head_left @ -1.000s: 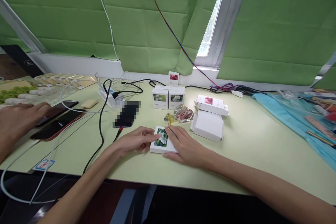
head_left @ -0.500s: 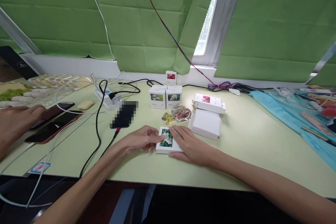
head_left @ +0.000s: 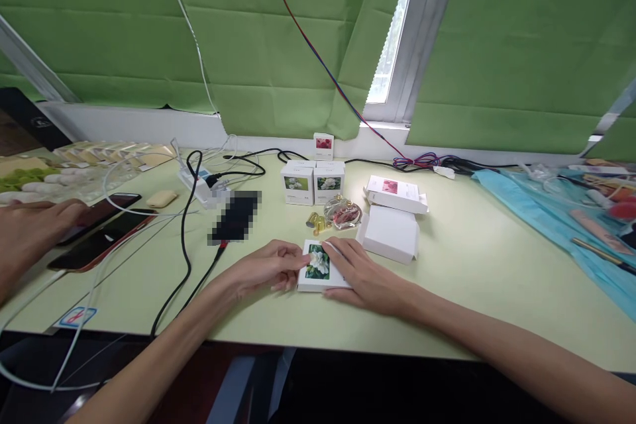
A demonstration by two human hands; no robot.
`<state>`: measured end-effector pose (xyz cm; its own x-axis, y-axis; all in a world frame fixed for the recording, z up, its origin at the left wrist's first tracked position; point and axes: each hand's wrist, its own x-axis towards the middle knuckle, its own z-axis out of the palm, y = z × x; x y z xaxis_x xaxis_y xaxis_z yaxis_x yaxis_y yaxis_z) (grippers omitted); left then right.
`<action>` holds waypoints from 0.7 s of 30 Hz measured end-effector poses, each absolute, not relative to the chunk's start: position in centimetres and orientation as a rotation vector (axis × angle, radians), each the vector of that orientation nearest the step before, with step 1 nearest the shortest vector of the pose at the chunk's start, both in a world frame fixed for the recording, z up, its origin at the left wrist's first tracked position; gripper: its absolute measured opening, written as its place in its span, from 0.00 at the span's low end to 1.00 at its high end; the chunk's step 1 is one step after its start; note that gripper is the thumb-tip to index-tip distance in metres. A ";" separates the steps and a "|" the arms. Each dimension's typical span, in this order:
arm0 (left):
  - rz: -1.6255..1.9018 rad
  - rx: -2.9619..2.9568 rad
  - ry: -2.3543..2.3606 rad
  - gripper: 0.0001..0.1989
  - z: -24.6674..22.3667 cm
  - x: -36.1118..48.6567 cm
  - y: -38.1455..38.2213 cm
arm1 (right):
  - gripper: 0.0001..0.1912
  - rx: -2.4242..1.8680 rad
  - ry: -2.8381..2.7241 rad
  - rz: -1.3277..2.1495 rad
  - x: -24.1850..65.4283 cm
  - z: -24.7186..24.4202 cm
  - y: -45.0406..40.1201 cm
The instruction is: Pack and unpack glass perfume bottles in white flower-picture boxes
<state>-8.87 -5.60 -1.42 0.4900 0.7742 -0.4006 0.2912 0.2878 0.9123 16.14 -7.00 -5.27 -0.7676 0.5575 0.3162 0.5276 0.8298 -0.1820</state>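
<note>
A flat white box with a white flower picture lies on the table near its front edge. My left hand pinches its left end, the thumb on top by the picture. Over the right part of the box lies my right hand, its fingers and thumb gripping the long sides. Just behind are small yellow pieces and a clear bag with reddish contents. An open white box rests behind my right hand, beside another white box with a red picture.
Two upright flower boxes stand behind, near a small red-picture box. Phones and cables lie at left, where another person's hand rests. Blue sheeting with items covers the right side.
The flat box and both my hands have shifted very slightly to the right. My hands keep the same hold.
</note>
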 end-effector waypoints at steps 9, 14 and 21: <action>0.285 1.419 1.210 0.27 0.5 -8.7 -5.6 | 0.40 -0.785 -2.685 0.096 16.1 -5.3 -6.9; 0.210 1.423 1.201 0.28 0.1 -9.1 -5.3 | 0.39 -0.770 -2.705 0.095 15.9 -5.0 -6.9; 0.252 1.429 1.203 0.29 -0.8 -9.3 -5.3 | 0.40 -0.781 -2.716 0.119 16.1 -5.0 -6.9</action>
